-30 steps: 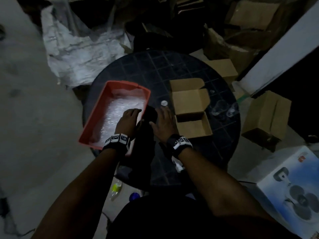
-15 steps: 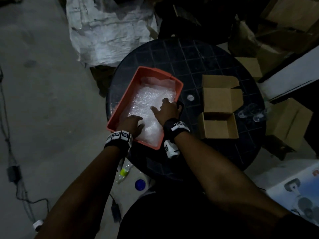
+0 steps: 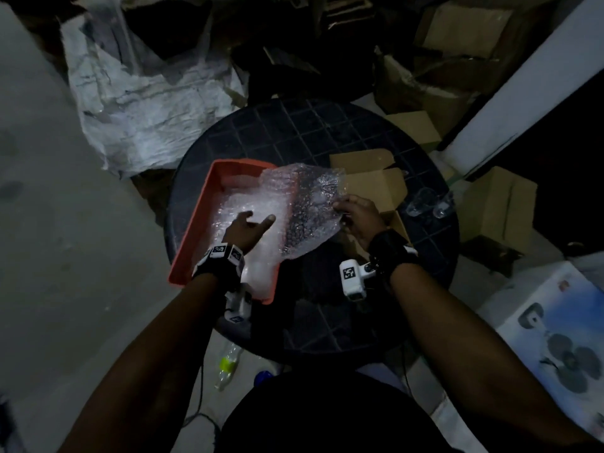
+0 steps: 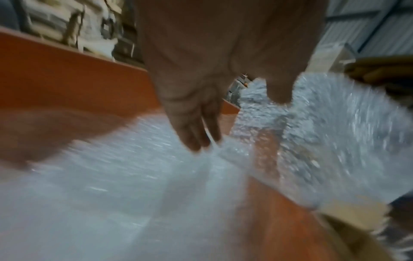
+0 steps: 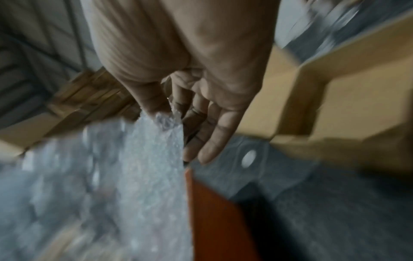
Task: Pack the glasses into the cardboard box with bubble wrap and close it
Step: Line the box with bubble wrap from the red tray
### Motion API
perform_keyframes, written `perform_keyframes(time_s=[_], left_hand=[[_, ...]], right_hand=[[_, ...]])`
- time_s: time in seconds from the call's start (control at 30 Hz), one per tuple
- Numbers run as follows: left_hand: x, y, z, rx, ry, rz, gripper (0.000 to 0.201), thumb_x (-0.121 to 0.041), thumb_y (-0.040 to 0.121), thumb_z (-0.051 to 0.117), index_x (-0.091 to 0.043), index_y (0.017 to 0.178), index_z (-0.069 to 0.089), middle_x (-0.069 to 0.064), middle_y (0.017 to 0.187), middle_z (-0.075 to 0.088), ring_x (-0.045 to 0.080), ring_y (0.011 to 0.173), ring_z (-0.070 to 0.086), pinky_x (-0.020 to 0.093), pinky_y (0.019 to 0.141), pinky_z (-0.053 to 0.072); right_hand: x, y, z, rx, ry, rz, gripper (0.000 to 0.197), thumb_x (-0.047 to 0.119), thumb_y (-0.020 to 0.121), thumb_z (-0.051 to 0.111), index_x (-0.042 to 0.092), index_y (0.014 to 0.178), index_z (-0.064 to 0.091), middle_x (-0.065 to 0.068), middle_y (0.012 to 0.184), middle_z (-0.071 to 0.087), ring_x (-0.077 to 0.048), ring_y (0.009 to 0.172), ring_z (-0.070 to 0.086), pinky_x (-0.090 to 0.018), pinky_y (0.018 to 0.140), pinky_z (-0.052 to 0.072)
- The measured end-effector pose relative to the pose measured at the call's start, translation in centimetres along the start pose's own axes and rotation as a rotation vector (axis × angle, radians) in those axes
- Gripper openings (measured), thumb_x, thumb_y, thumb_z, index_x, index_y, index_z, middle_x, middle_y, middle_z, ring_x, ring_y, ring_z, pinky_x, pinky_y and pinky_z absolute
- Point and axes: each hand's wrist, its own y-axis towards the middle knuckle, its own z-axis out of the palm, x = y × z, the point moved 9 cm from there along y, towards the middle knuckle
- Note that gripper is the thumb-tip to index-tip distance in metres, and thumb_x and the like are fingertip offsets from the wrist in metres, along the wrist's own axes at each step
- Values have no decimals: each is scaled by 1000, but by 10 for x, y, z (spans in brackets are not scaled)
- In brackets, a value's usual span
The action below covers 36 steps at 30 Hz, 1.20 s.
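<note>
My right hand (image 3: 351, 209) (image 5: 176, 123) pinches the edge of a bubble wrap sheet (image 3: 307, 207) (image 5: 134, 159) between thumb and fingers, holding it lifted over the right wall of an orange tray (image 3: 199, 223) (image 4: 55, 79). More bubble wrap (image 3: 238, 204) (image 4: 111, 194) lies in the tray. Over that pile hovers my left hand (image 3: 248, 225) (image 4: 201, 123), fingers straight, holding nothing. An open cardboard box (image 3: 376, 188) (image 5: 346, 106) stands on the dark round table (image 3: 310, 132), just right of the lifted sheet. Two clear glasses (image 3: 428, 206) lie to the right of the box.
Other cardboard boxes (image 3: 500, 207) stand on the floor to the right and behind the table. A white sack (image 3: 137, 93) lies at the back left. A printed fan carton (image 3: 562, 335) is at the lower right, a plastic bottle (image 3: 227, 364) on the floor below the table.
Both hands were pressed on the bubble wrap in the tray. Now my right hand has lifted one sheet up and to the right, toward the cardboard box; my left hand has risen slightly.
</note>
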Motion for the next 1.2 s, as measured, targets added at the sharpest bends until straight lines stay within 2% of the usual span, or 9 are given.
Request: perform_keyframes(time_s=[0.13,0.2,0.3,0.57,0.73,0.9,0.97,1.07,1.2], left_hand=[[-24,10,28,20,-99,118,21,-43,63,76,-27,76,71,7,79,72,23,78,68,47,79,57],[-37,5,31,-13,-210,124,5,-26,69,75,-24,70,70,8,74,70,23,71,64,49,77,56],[-58,-3,38,-19,-276,161,9,-13,77,71,-22,75,68,9,72,68,22,66,61,41,68,52],[-96,-32,77,59,-492,129,27,8,84,60,-14,72,71,-5,55,66,5,43,50,18,47,39],[-122,-51,116,195,-687,-45,38,11,82,37,-5,83,72,20,88,72,24,66,63,29,62,52],[-150,-55,145,366,-993,-111,57,-24,52,79,-4,105,73,16,116,67,38,109,61,47,101,43],[-153,-45,149,307,-1063,-107,54,-25,60,81,-6,109,71,13,113,68,31,100,66,41,96,50],[-161,-39,163,238,-1013,-77,32,-3,87,59,-8,119,60,10,98,70,20,79,69,29,74,58],[-155,-32,179,133,-729,-6,48,19,77,60,-15,111,63,19,115,58,23,81,61,20,58,54]], right_hand=[[-17,-9,-40,-43,8,67,28,23,82,76,9,105,69,-17,91,64,-28,78,57,-43,73,46],[-23,-13,-49,-39,2,88,25,14,86,74,7,107,64,-11,91,68,-24,79,63,-36,74,52],[-25,-13,-64,-53,-12,45,30,6,82,76,3,109,63,-5,87,68,-15,73,63,-25,61,53],[8,-13,-131,1,148,-82,30,-20,86,51,3,79,67,-2,96,72,-15,96,65,-25,73,56],[39,-20,-160,86,-48,-193,49,-26,76,34,7,60,67,-9,109,70,-6,110,62,-17,89,49],[50,-24,-181,192,-49,-200,39,-11,91,38,-4,74,72,-17,107,73,-17,94,68,-24,80,53],[45,-24,-187,225,6,-140,38,-2,96,40,-3,78,73,-11,89,75,-21,81,68,-26,75,53],[36,-22,-195,231,-107,-107,14,10,96,58,3,94,70,-12,95,72,-23,86,65,-27,75,55],[17,-8,-210,157,-117,-119,29,-1,82,73,-6,109,66,-19,112,69,-24,98,67,-25,80,57]])
